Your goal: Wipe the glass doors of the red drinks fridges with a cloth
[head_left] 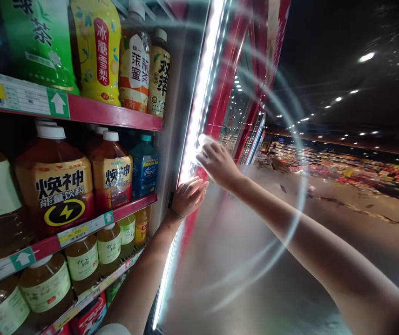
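One white cloth (pixel 204 139) is against the light strip (pixel 201 93), bunched in the right hand (pixel 222 165) with a narrow grip, likely for firm pressure; lower along the strip, the left hand (pixel 187 197), wide and seemingly empty, probably braces.

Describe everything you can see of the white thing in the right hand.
The white wad looks soft and crumpled, like cloth or tissue; I can't tell which. It is bunched in the right hand, partly hidden, showing above and below the fingertips. It appears pressed to the bright light strip beside the red frame. The left hand, lower down, doesn't touch it.
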`<state>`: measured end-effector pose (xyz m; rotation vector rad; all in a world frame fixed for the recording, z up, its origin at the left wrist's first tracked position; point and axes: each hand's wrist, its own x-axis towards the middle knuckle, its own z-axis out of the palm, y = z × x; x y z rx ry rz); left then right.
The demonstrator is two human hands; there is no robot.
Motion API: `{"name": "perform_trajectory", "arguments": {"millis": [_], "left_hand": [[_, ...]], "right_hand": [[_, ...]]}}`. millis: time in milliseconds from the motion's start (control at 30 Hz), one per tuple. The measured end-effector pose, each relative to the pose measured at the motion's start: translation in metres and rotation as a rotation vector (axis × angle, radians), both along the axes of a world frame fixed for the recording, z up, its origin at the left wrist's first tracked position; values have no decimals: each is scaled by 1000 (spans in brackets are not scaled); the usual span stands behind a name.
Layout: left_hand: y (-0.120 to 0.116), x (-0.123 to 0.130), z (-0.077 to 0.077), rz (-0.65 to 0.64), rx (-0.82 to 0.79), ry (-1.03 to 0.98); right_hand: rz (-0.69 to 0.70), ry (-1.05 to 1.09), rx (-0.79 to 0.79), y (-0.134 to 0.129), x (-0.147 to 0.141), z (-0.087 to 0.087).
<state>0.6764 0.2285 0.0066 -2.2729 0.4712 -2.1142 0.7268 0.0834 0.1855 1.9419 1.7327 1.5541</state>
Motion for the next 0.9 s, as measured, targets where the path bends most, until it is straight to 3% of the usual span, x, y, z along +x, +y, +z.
{"name": "perform_trajectory", "arguments": {"millis": [67,233,400,533,700,833,900], "left_hand": [[0,-1,-3,13,4,-4],[1,-2,-6,8,16,-11],[3,-2,-6,-3,9,13],[4,-2,-7,-16,10,25],[5,-2,-5,-24,13,15],[3,-2,-4,20,25,-11],[2,-2,-4,37,31,-36]], "right_hand": [[9,1,-39,-4,0,-4],[-4,78,110,-4,-2,-7],[-17,70,-9,-6,-7,-15],[-22,95,130,-13,-7,-20],[-25,102,77,-22,-7,-27],[-49,116,234,-31,-9,-30],[-45,134,211,-35,-11,-31]]}}
